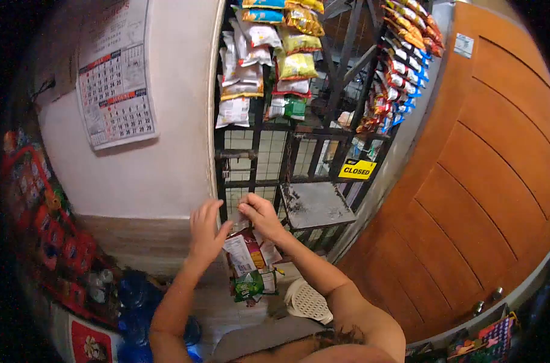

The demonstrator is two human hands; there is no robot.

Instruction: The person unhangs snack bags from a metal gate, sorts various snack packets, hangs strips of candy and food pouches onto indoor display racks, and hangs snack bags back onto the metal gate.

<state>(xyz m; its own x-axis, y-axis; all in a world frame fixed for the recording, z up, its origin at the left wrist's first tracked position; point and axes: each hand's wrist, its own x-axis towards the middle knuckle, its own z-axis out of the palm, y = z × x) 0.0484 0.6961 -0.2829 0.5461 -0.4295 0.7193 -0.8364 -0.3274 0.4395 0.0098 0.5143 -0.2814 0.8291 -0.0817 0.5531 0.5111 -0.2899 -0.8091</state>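
Note:
My left hand [206, 233] is raised beside the dark metal grille, its fingers stretched and apart, holding nothing. To its right, my right hand [261, 216] is closed in a pinch at the top of a hanging strip of snack packets [241, 254]. Something thin and translucent shows just under the pinching fingers. The strip has a white and dark red pack above and a green pack [248, 285] at the bottom. Its exact fastening at the top is hidden by my fingers.
More snack packets [296, 65] hang on the grille above, with another row [402, 72] to the right. A metal shelf [317, 204] juts out below a yellow CLOSED sign [357, 169]. A brown door [468, 193] stands right, a calendar [114, 85] left, blue bottles [139, 314] lower left.

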